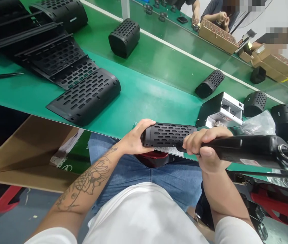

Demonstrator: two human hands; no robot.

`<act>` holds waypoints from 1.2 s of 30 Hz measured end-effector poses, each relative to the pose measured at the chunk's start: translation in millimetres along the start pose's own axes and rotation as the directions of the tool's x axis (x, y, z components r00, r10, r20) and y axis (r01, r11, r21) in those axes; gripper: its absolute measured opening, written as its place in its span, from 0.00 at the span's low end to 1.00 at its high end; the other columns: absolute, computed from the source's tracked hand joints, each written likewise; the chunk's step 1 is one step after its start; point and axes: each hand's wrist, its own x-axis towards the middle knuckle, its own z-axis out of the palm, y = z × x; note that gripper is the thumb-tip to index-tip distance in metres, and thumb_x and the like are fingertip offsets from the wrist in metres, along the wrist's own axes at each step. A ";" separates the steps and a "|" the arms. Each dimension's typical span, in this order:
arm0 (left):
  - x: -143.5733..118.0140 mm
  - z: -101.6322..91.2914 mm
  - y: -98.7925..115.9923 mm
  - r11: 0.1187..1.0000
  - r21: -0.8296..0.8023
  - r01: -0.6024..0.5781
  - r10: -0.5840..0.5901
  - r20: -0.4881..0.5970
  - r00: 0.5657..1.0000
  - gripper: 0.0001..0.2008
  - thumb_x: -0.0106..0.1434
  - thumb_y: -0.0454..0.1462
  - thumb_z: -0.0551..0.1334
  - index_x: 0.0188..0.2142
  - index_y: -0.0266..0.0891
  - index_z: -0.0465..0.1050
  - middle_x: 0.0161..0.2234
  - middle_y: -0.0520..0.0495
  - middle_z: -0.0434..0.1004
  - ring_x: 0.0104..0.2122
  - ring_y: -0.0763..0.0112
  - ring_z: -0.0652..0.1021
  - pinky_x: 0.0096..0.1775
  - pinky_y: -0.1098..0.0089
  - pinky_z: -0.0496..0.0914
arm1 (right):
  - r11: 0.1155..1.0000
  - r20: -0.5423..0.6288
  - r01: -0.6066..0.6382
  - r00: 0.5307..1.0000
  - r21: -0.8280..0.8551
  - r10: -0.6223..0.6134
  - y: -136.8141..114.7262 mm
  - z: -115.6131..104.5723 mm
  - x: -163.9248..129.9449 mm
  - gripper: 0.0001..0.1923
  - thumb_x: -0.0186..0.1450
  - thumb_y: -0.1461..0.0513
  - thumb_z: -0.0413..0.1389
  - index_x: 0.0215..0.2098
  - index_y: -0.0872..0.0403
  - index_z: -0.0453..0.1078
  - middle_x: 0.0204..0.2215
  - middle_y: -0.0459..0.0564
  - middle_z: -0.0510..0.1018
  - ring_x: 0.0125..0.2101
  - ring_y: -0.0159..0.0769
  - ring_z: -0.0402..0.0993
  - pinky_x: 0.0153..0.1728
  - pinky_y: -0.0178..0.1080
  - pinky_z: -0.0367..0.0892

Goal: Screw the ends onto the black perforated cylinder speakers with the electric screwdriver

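Observation:
My left hand [136,137] grips the left end of a black slotted housing [169,134], thumb and fingers on opposite sides. The housing lies at the table's front edge, above my lap. My right hand [208,145] is wrapped round a black electric screwdriver [245,149], which lies nearly level with its tip toward the housing's right end. The right hand covers that end, so whether the bit touches the housing is hidden. Just beyond the right hand stands a black and white screw feeder [222,110].
Slotted covers [88,95] lie stacked at the left on the green table [146,91]. Assembled black units [125,37] stand along the green belt. A clear plastic bag [257,123] is at the right. An open cardboard box [29,152] sits below left. Co-workers' hands [221,18] work across the line.

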 end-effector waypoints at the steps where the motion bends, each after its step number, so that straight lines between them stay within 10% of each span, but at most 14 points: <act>1: 0.5 0.0 0.3 1.000 -0.005 -0.005 0.005 0.000 1.000 0.60 0.65 0.41 0.88 0.87 0.55 0.60 0.79 0.32 0.73 0.79 0.34 0.79 0.79 0.36 0.80 | 1.000 0.000 -0.011 1.000 -0.003 0.011 -0.1 0.1 0.9 0.16 0.74 0.53 0.81 0.40 0.46 0.80 0.21 0.37 0.81 0.15 0.32 0.75 0.24 0.38 0.83; 18: 3.3 9.2 7.4 0.997 -0.016 0.075 -0.075 -0.019 0.997 0.61 0.58 0.38 0.89 0.84 0.54 0.64 0.78 0.34 0.75 0.76 0.33 0.82 0.77 0.36 0.81 | 1.000 0.272 0.022 0.962 0.000 -0.021 11.4 -4.3 0.4 0.10 0.74 0.59 0.77 0.43 0.44 0.81 0.22 0.36 0.81 0.12 0.32 0.71 0.19 0.38 0.79; 30: 3.0 8.4 6.0 0.998 -0.010 0.064 -0.064 -0.013 0.998 0.60 0.60 0.38 0.88 0.85 0.53 0.63 0.78 0.32 0.74 0.76 0.33 0.82 0.76 0.37 0.83 | 1.000 0.231 -0.009 0.973 0.020 0.004 14.7 -7.5 -10.9 0.10 0.75 0.60 0.77 0.45 0.44 0.81 0.23 0.37 0.82 0.15 0.33 0.73 0.24 0.39 0.80; 36: -1.3 6.2 1.6 1.000 0.019 -0.004 0.005 -0.028 1.000 0.62 0.61 0.38 0.88 0.87 0.55 0.61 0.78 0.32 0.74 0.78 0.33 0.81 0.78 0.35 0.81 | 0.997 0.086 0.041 0.996 -0.071 -0.035 -2.7 -17.7 -14.9 0.15 0.77 0.45 0.77 0.48 0.42 0.83 0.21 0.35 0.79 0.13 0.34 0.71 0.22 0.41 0.80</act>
